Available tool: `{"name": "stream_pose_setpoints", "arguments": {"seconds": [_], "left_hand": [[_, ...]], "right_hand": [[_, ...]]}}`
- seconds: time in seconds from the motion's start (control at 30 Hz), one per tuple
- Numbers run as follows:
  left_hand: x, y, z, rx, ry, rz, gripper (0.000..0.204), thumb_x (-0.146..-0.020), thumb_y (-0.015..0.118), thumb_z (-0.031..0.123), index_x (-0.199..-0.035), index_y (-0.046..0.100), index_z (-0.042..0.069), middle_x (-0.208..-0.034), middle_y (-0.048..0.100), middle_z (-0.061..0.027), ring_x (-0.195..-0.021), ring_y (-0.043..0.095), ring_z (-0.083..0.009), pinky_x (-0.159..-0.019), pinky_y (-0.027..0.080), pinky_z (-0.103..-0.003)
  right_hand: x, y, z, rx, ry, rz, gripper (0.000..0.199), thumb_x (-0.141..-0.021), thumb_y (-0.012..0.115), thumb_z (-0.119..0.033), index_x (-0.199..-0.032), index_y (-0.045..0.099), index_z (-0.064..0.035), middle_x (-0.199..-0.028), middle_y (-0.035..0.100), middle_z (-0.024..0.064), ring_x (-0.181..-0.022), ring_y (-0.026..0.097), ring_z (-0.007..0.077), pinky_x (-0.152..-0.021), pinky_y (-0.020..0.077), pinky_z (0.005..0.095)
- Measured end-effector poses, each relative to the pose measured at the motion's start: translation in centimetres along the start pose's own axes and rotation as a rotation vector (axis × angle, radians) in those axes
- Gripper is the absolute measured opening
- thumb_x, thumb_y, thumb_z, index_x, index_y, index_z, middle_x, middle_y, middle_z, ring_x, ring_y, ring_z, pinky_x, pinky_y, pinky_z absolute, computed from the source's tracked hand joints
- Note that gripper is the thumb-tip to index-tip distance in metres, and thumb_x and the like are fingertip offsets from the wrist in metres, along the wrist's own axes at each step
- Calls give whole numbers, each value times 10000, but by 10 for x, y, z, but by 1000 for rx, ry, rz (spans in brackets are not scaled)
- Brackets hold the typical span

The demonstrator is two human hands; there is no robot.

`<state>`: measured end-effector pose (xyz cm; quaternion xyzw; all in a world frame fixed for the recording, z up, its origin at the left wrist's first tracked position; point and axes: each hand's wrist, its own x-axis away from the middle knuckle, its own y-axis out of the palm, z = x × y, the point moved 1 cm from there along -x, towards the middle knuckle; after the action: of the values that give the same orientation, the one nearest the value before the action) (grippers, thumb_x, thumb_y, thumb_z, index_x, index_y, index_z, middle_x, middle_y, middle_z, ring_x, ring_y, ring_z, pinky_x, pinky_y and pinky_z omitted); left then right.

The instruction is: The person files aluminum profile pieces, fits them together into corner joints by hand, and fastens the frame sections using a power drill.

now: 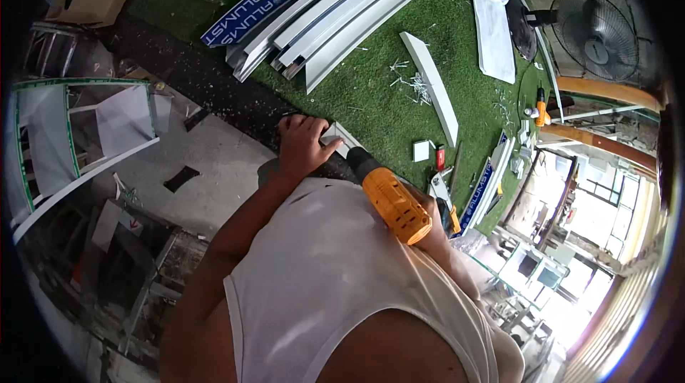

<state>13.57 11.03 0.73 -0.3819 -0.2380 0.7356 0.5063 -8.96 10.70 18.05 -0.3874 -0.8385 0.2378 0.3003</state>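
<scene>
At the near edge of the green-covered bench, my left hand is closed on a short white metal profile. My thumb presses along its side and the fingers curl over the far end. An orange and black power drill is in my right hand, its dark chuck pointing at the near end of the profile. The drill's body covers most of that hand and its grip. Whatever bit the chuck carries cannot be made out.
Long white profiles lie at the back of the green turf. Loose screws surround a single white strip. Farther right are another orange drill and a fan. A green-edged frame stands at left.
</scene>
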Motion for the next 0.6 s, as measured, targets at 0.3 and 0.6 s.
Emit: {"name": "stream_pose_setpoints", "arguments": {"seconds": [0.3,0.6], "left_hand": [[-3,-5,0,6,-44,-31,330,-687,726,356,-851,552,129,-774,565,-5,-784,490,-233,-852,332,-435],[-1,-3,-1,-11,-55,-29,317,-693,724,346,-847,546,135,-773,562,0,-792,491,-227,-863,332,-432]], "right_hand": [[-18,6,-17,94,73,-108,484,-727,733,-134,-1164,578,5,-1074,643,114,-854,630,208,-719,484,282],[-20,9,-14,156,-31,-82,468,-736,692,-138,-1169,574,-4,-1034,655,130,-763,644,228,-641,493,303]]}}
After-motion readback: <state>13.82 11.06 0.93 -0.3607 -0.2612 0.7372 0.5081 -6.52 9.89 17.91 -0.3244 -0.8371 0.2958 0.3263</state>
